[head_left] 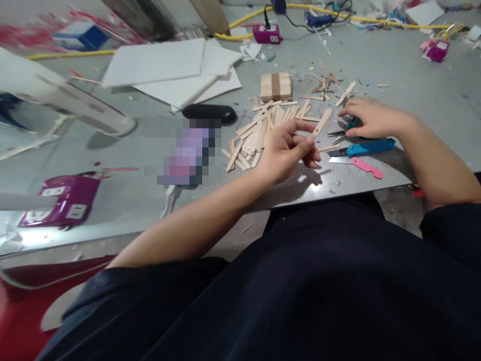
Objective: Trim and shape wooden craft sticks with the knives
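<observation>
My left hand [287, 150] pinches a wooden craft stick [322, 123] between thumb and fingers, its free end pointing up and away from me. A dark mark shows on the stick near my fingertips. To the right, my right hand [370, 119] arches over pliers [338, 134] with black jaws and a teal handle. Its thumb and fingers are apart, with part of the handle visible between them. Closer to me lie a blue utility knife [370, 148] and a pink folding knife [366, 167] with its blade out. Beside my left hand spreads a heap of loose craft sticks [259, 133].
Behind the heap sits a banded bundle of sticks [276, 87]. A black case [209, 114] and a blurred-out phone [188, 153] lie to the left. White foam boards [158, 62], a purple power socket [62, 200] and a yellow cable [361, 19] are on the table.
</observation>
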### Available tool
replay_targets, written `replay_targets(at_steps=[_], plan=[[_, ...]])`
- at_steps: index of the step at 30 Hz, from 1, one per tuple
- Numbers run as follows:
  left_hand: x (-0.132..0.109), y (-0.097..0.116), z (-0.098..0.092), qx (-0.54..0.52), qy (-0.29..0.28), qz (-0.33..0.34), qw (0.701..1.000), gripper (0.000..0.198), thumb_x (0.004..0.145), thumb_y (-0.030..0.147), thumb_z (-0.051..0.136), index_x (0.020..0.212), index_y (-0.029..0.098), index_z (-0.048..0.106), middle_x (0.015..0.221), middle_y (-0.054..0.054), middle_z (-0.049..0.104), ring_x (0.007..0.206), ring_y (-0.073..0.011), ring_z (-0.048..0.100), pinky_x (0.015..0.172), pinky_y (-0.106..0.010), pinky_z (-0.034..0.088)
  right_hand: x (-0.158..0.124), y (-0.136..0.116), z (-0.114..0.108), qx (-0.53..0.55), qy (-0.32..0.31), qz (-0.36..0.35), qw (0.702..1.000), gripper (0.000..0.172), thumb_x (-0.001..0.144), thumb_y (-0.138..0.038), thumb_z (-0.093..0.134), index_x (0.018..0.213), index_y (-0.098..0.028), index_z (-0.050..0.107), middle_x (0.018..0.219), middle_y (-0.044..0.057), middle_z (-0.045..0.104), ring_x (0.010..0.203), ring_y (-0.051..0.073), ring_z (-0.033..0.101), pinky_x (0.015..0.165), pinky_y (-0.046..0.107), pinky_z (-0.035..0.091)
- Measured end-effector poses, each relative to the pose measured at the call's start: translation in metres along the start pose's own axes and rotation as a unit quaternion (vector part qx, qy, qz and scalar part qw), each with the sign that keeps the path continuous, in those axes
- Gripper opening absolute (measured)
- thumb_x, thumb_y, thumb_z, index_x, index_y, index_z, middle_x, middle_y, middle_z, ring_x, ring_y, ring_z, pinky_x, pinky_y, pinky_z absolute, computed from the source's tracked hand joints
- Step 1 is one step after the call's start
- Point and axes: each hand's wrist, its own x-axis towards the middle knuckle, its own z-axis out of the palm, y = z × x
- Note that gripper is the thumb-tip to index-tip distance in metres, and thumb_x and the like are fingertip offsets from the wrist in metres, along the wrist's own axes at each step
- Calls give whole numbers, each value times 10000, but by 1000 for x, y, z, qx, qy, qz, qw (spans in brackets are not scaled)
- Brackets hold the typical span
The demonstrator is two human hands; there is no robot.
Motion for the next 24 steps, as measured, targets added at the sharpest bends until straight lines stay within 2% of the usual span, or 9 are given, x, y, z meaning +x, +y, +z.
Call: replay_targets(at_steps=[3, 7, 11, 14, 16, 18, 19, 21, 24], plan=[[1, 6, 1, -46, -46, -3, 998, 709, 943, 885, 1040, 1000, 248, 732, 695, 3, 732, 562, -175, 742, 553, -316, 640, -3, 32, -8, 41, -73, -11, 996, 733, 1048, -537, 940, 1722, -267, 840, 1889, 212, 706, 1731, 485, 654, 1440, 628, 532], [1, 16, 0, -112, -93, -29, 989, 793, 936, 884, 1018, 775, 277, 534, 642, 56, 449, 503, -123, 513, 485, -313, 494, -4, 35, -5, 34, -54, -16, 998, 744, 1038, -479, 1009, 1719, -213, 869, 1863, 272, 692, 1692, 456, 674, 1390, 565, 545], [-2, 31, 0, -121, -87, -88, 985, 705, 1015, 646, 893, 751, 293, 343, 678, 61, 259, 530, -114, 330, 519, -343, 426, -4, 28, 0, -7, -56, 2, 998, 730, 1070, -541, 930, 1735, -246, 867, 1766, 269, 725, 1643, 525, 678, 1378, 642, 544], [-5, 39, 0, -141, -99, -96, 980, 679, 914, 514, 901, 746, 287, 284, 685, 57, 242, 547, -112, 294, 549, -346, 431, 0, 31, 3, 0, -51, 8, 999, 718, 1063, -585, 821, 1707, -274, 876, 1732, 234, 751, 1632, 555, 684, 1396, 682, 545], [-6, 41, 0, -145, -100, -102, 979, 691, 860, 506, 923, 760, 286, 275, 687, 60, 238, 555, -111, 278, 559, -346, 425, 0, 31, 2, 4, -35, 16, 999, 701, 1047, -597, 815, 1672, -287, 881, 1728, 221, 757, 1624, 555, 684, 1377, 682, 557], [-6, 41, 1, -129, -88, -114, 981, 728, 902, 603, 932, 789, 297, 282, 688, 72, 215, 553, -112, 272, 556, -347, 420, -6, 22, -3, 1, -1, 27, 1000, 598, 1053, -602, 837, 1573, -313, 904, 1668, 203, 789, 1577, 536, 701, 1310, 663, 584], [-6, 40, 1, -118, -79, -119, 983, 743, 957, 680, 917, 804, 305, 294, 690, 80, 203, 547, -114, 276, 552, -346, 417, -11, 14, -7, -1, 18, 34, 999, 499, 1065, -597, 851, 1474, -320, 923, 1586, 197, 823, 1511, 514, 729, 1243, 640, 606], [-5, 37, 1, -102, -60, -118, 986, 749, 1074, 806, 847, 827, 314, 339, 691, 91, 203, 529, -114, 292, 542, -336, 408, -23, -10, -15, 4, 18, 35, 999, 303, 1078, -561, 905, 1237, -304, 925, 1305, 172, 888, 1203, 426, 797, 1010, 564, 615], [-2, 30, 1, -94, -39, -101, 990, 692, 1168, 797, 797, 847, 308, 428, 677, 94, 254, 518, -105, 307, 534, -306, 380, -44, -55, -23, -8, -38, 47, 998, 251, 999, -378, 1048, 930, -262, 837, 960, 77, 873, 791, 239, 700, 755, 453, 472]])
